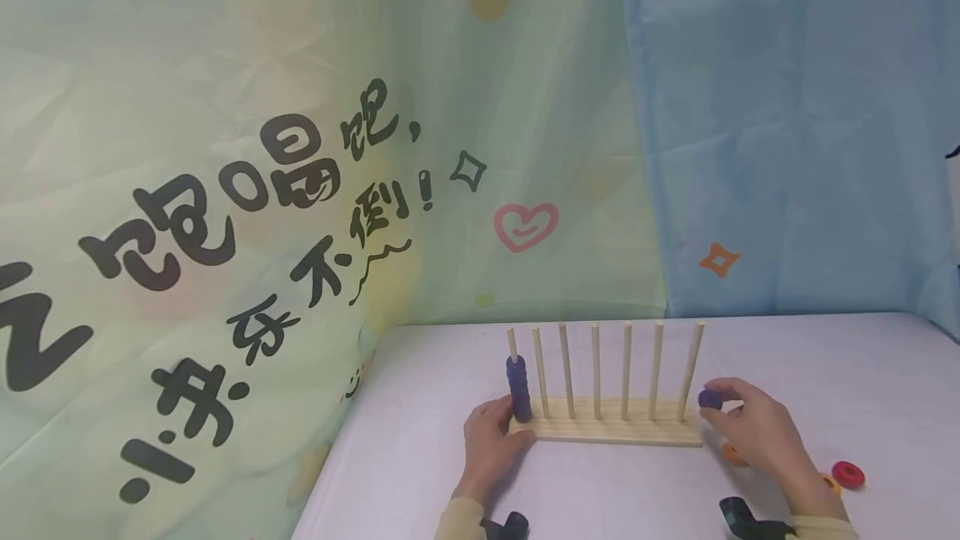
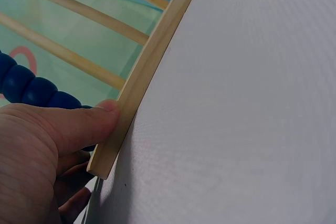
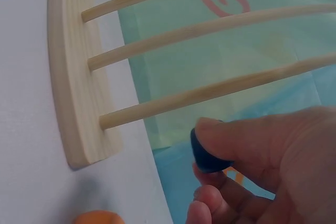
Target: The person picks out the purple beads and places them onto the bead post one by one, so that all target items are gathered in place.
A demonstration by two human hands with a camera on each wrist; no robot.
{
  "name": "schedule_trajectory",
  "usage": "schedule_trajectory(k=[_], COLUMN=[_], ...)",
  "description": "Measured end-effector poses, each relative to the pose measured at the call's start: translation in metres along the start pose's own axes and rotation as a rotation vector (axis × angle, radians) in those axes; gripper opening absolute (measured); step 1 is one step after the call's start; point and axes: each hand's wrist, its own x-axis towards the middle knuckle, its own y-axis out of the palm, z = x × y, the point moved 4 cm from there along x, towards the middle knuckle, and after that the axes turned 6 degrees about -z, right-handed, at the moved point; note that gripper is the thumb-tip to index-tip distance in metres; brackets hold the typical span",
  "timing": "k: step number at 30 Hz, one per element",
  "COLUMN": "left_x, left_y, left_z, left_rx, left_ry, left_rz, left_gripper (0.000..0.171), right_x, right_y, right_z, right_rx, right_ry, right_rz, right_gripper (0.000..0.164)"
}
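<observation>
A wooden peg stand (image 1: 618,433) with several upright rods stands on the table. Dark blue ring beads (image 1: 517,390) are stacked on its leftmost rod; the other rods are bare. My left hand (image 1: 491,442) grips the stand's left end, its thumb on the front edge of the base (image 2: 137,85) in the left wrist view. Past the right end, my right hand (image 1: 761,427) pinches one dark blue bead (image 3: 207,153) between thumb and fingers, apart from the nearest rod (image 3: 210,92).
An orange ring (image 1: 733,454) lies on the table beside the right hand. A red ring (image 1: 848,474) and a yellow ring (image 1: 831,483), partly hidden by the right forearm, lie farther right. Printed cloth (image 1: 525,273) hangs behind the white-covered table (image 1: 600,490).
</observation>
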Motion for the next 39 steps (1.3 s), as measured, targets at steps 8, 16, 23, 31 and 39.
schedule_trajectory(k=[8,16,23,31,39], left_x=[0.000,0.000,0.000,-0.001,0.000], left_y=[-0.001,-0.001,0.000,0.001,0.002], left_z=[-0.001,-0.002,0.001,0.003,0.005], left_rx=[0.000,-0.006,0.002,0.014,0.013], left_ry=[0.011,0.003,-0.021,0.017,0.032], left_rz=[-0.001,0.002,0.013,-0.013,-0.025], left_gripper=[0.054,0.054,0.055,0.055,0.056], right_x=[-0.002,-0.005,-0.011,-0.013,-0.015], right_y=[-0.005,-0.011,-0.010,-0.006,-0.007], right_z=[0.004,0.012,0.019,0.024,0.034], right_rx=[0.037,0.061,0.073,0.066,0.039], right_ry=[-0.005,0.063,-0.070,-0.146,-0.159], right_rz=[-0.033,-0.031,0.024,0.038,0.049], right_gripper=[0.054,0.064,0.056,0.049,0.053])
